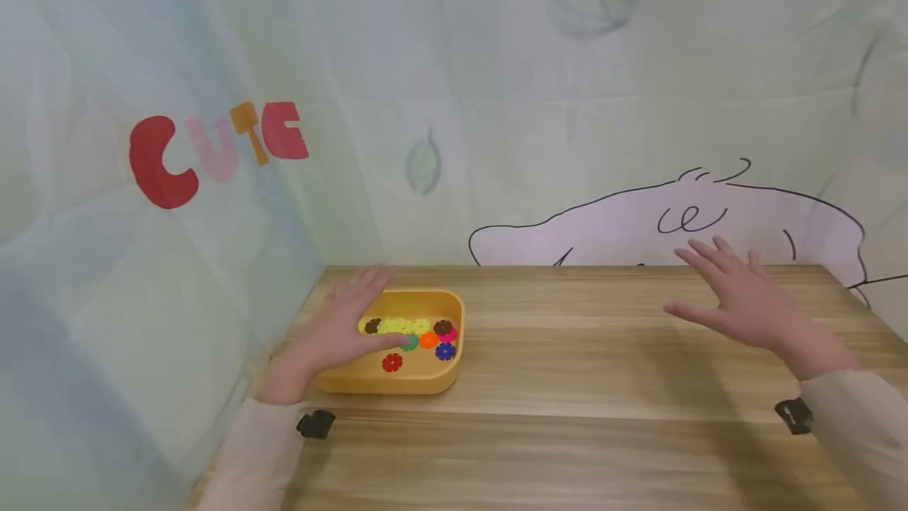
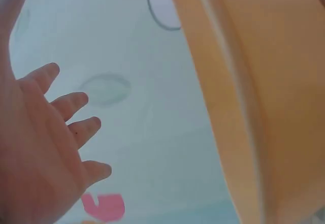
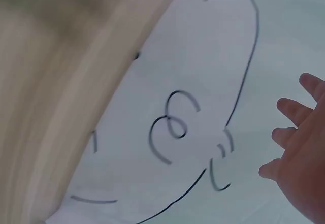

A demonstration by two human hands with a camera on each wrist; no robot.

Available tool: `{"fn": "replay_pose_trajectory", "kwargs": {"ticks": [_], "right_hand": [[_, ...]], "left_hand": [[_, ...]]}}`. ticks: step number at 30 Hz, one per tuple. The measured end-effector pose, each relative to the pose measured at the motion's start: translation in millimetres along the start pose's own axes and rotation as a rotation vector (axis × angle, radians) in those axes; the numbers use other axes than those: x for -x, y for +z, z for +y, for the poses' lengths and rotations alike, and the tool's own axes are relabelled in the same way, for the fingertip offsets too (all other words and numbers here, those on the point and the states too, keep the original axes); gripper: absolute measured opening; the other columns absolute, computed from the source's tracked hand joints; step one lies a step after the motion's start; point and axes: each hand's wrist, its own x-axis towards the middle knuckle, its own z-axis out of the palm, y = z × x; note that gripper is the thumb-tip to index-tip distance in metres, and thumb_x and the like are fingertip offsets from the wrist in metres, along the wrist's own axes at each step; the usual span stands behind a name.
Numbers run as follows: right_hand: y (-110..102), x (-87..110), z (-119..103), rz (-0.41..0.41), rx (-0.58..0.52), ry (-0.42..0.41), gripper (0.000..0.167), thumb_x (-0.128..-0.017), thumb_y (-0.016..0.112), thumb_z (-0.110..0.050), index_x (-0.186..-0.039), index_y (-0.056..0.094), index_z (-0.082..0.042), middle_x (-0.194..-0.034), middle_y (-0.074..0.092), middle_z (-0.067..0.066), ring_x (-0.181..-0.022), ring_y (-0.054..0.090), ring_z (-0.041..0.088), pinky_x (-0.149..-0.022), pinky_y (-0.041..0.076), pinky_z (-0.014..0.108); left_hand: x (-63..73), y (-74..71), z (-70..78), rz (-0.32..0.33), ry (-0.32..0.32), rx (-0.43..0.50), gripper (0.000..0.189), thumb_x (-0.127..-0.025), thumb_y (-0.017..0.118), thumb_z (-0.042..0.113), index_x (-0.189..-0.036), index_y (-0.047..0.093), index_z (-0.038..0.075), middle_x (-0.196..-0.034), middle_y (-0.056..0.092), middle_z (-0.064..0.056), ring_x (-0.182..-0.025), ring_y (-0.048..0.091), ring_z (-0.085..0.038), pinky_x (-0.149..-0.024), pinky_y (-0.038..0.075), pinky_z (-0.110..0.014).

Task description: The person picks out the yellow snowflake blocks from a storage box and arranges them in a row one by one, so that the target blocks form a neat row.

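Note:
In the head view a yellow tray (image 1: 426,385) stands at the left of the table, with several small notched plastic discs in it. Among them are a red disc (image 1: 392,363), a blue disc (image 1: 445,352), an orange disc (image 1: 429,340) and a cluster of yellow discs (image 1: 397,326). My left hand (image 1: 336,333) hovers over the tray's left part with fingers spread, hiding that side. It holds nothing. Off to the right, my right hand (image 1: 745,298) is raised above the table, fingers apart and holding nothing. Both wrist views show these spread fingers too.
The wooden table (image 1: 567,385) runs back to a pale printed curtain (image 1: 496,101). Another curtain side on the left carries the coloured letters CUTE (image 1: 163,164). A cartoon animal drawing (image 1: 610,235) shows behind the table's far edge. Each sleeve bears a small black device (image 1: 315,424).

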Motion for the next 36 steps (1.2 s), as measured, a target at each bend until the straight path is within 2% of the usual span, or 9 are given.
{"fn": "replay_pose_trajectory", "kwargs": {"ticks": [4, 7, 13, 15, 21, 30, 33, 36], "right_hand": [[-2.4, -21.7, -26.1, 0.002, -0.052, -0.041, 0.087, -0.086, 0.063, -0.055, -0.15, 0.029, -0.006, -0.156, 0.022, 0.025, -0.144, 0.005, 0.046, -0.11, -0.014, 0.063], [0.3, -39.6, -48.5, 0.012, -0.074, -0.085, 0.086, -0.087, 0.063, -0.055, -0.15, 0.031, -0.006, -0.156, 0.023, 0.023, -0.145, 0.005, 0.044, -0.111, -0.01, 0.064], [14.5, -76.3, -94.9, 0.013, -0.12, -0.19, 0.082, -0.087, 0.063, -0.054, -0.149, 0.033, -0.009, -0.157, 0.026, 0.018, -0.146, 0.008, 0.04, -0.112, -0.002, 0.064], [18.9, -85.7, -109.2, 0.011, -0.149, -0.219, 0.081, -0.088, 0.063, -0.053, -0.149, 0.034, -0.008, -0.156, 0.028, 0.017, -0.146, 0.01, 0.039, -0.113, -0.001, 0.064], [30.2, -109.4, -148.8, -0.005, -0.24, -0.28, 0.078, -0.088, 0.064, -0.048, -0.149, 0.035, -0.009, -0.155, 0.032, 0.013, -0.146, 0.015, 0.037, -0.115, 0.002, 0.06], [45.4, -133.5, -196.2, -0.055, -0.386, -0.309, 0.074, -0.09, 0.064, -0.045, -0.149, 0.035, -0.011, -0.154, 0.033, 0.008, -0.143, 0.024, 0.03, -0.117, 0.016, 0.052], [55.5, -138.9, -212.0, -0.077, -0.44, -0.297, 0.074, -0.09, 0.064, -0.046, -0.149, 0.034, -0.013, -0.154, 0.034, 0.006, -0.142, 0.025, 0.029, -0.115, 0.022, 0.05], [66.8, -143.0, -226.0, -0.103, -0.489, -0.275, 0.075, -0.089, 0.063, -0.048, -0.15, 0.033, -0.015, -0.155, 0.033, 0.004, -0.143, 0.025, 0.027, -0.115, 0.023, 0.049]], "left_hand": [[13.8, -11.0, -13.6, 0.05, -0.044, 0.044, 0.101, -0.08, 0.07, 0.056, -0.155, 0.017, 0.014, -0.16, 0.018, -0.015, -0.145, 0.013, -0.039, -0.11, 0.007, -0.067], [23.5, -16.3, -22.4, 0.081, -0.076, 0.105, 0.101, -0.08, 0.073, 0.051, -0.155, 0.018, 0.012, -0.159, 0.018, -0.017, -0.144, 0.015, -0.041, -0.11, 0.009, -0.067], [44.0, -18.2, -41.3, 0.114, -0.158, 0.268, 0.102, -0.081, 0.075, 0.042, -0.156, 0.013, 0.014, -0.16, 0.015, -0.017, -0.143, 0.016, -0.043, -0.108, 0.019, -0.066], [50.9, -17.3, -47.9, 0.117, -0.193, 0.308, 0.102, -0.082, 0.075, 0.039, -0.156, 0.009, 0.016, -0.16, 0.013, -0.017, -0.143, 0.016, -0.045, -0.107, 0.02, -0.067], [66.5, -14.3, -66.5, 0.108, -0.273, 0.391, 0.102, -0.084, 0.073, 0.037, -0.156, 0.001, 0.022, -0.162, 0.005, -0.016, -0.143, 0.011, -0.047, -0.104, 0.017, -0.073], [72.7, -5.2, -82.4, 0.066, -0.267, 0.477, 0.105, -0.084, 0.074, 0.028, -0.156, -0.002, 0.021, -0.161, 0.004, -0.018, -0.142, 0.011, -0.049, -0.101, 0.016, -0.075], [76.2, 0.0, -85.7, 0.045, -0.284, 0.51, 0.106, -0.084, 0.074, 0.025, -0.156, -0.003, 0.019, -0.161, 0.002, -0.019, -0.142, 0.01, -0.05, -0.102, 0.015, -0.075], [77.1, 4.4, -88.2, 0.024, -0.314, 0.549, 0.108, -0.084, 0.074, 0.024, -0.156, -0.006, 0.017, -0.161, 0.0, -0.021, -0.142, 0.007, -0.05, -0.104, 0.012, -0.073]]}}
